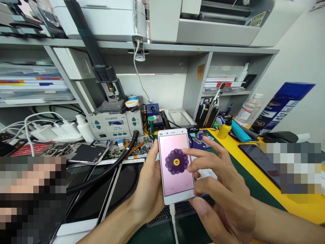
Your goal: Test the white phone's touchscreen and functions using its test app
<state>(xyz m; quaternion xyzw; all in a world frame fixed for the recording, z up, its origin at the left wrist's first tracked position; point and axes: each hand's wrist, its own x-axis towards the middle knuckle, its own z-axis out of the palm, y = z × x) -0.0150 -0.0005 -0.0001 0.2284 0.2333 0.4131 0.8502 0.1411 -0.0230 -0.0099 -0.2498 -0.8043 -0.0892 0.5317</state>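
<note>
A white smartphone is upright in my left hand, whose fingers wrap behind it while the thumb lies along its left edge. Its lit pink screen shows a dark purple flower shape with a yellow emblem in the middle. A white charging cable is plugged into the bottom of the phone. My right hand is over the right side of the screen, holding nothing, its fingers bent and apart. The index and middle fingertips are at the flower shape; whether they touch the glass I cannot tell.
A soldering station and loose circuit boards lie behind and left. Tablets and a thick black hose are left of my arm. On the right are a yellow bottle, a spray can and another phone.
</note>
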